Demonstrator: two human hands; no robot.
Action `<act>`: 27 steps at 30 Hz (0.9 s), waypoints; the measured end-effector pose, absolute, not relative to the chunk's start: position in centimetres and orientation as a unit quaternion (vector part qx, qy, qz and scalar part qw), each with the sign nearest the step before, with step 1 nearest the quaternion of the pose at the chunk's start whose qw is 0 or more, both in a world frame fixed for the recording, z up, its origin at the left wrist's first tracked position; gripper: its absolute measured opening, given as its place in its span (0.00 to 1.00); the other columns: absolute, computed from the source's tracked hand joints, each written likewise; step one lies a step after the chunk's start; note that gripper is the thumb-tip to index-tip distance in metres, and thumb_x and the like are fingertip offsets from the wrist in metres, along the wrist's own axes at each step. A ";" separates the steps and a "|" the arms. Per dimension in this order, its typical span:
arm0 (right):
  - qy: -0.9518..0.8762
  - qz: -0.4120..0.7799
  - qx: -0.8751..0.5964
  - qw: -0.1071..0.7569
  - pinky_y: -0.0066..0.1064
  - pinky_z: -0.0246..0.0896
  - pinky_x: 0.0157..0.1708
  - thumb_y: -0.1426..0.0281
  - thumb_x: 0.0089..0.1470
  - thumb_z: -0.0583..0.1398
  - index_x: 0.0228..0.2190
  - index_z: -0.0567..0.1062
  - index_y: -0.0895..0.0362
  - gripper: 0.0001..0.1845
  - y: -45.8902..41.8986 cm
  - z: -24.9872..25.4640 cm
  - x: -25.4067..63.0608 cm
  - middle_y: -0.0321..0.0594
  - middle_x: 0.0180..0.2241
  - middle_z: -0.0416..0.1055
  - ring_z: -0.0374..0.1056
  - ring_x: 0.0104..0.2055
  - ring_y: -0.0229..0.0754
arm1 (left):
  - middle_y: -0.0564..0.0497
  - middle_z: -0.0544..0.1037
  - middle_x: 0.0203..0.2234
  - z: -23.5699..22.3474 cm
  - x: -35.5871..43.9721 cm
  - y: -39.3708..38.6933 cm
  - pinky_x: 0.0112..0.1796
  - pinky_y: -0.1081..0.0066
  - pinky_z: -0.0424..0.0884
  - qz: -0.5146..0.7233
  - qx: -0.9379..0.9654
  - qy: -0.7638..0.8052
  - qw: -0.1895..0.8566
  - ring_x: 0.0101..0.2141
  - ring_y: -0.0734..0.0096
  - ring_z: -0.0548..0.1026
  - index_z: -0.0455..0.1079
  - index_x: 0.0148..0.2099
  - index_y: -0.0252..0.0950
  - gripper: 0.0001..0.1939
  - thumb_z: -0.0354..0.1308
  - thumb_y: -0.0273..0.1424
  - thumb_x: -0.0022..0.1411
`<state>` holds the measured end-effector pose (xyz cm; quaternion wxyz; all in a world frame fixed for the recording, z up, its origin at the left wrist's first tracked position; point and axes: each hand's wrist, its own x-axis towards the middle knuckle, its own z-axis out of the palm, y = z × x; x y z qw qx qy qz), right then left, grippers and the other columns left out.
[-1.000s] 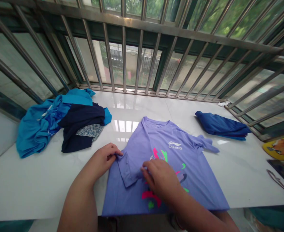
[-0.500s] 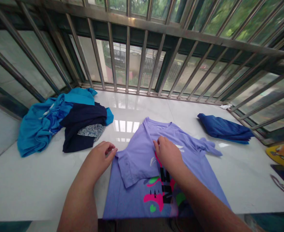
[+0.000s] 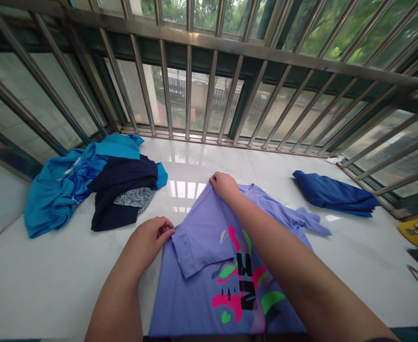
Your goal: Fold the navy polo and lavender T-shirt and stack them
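Head view: left hand (image 3: pixel 151 237) and right hand (image 3: pixel 226 186) both pinched the purple shirt (image 3: pixel 180 304), and uneven tugging risked skewing its sleeve (image 3: pixel 191 251)!

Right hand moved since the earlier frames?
Yes. The right hand has moved forward, closer to the window bars, and is now at the purple shirt's shoulder.

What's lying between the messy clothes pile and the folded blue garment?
In the head view, the upper part of a purple shirt lies there on the white counter, with the right hand at its top edge.
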<state>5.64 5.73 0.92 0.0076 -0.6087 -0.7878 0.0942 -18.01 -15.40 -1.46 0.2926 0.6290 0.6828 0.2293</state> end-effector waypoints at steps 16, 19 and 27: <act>-0.918 0.058 -0.377 0.112 0.57 0.53 0.74 0.56 0.73 0.58 0.74 0.60 0.56 0.36 -11.1 1.7 12.6 0.52 0.74 0.60 0.56 0.76 0.58 | 0.44 0.82 0.55 -3.1 -18.2 -14.9 0.61 0.50 0.74 0.365 0.697 0.614 0.070 0.57 0.54 0.79 0.78 0.53 0.41 0.17 0.49 0.31 0.73; -0.910 0.046 -0.402 0.090 0.61 0.50 0.74 0.57 0.72 0.58 0.76 0.57 0.52 0.38 -15.3 0.2 17.2 0.47 0.76 0.55 0.50 0.79 0.58 | 0.44 0.81 0.59 -3.2 -17.9 -14.8 0.63 0.49 0.74 0.360 0.717 0.595 0.053 0.59 0.55 0.78 0.78 0.56 0.41 0.17 0.49 0.33 0.76; -0.812 -0.010 -0.573 0.110 0.64 0.55 0.70 0.53 0.74 0.52 0.71 0.66 0.54 0.33 -18.0 -4.1 30.4 0.50 0.73 0.63 0.56 0.76 0.62 | 0.42 0.75 0.68 -3.2 -13.1 -12.7 0.67 0.45 0.71 0.280 0.769 0.572 0.051 0.68 0.53 0.72 0.73 0.67 0.39 0.23 0.46 0.36 0.78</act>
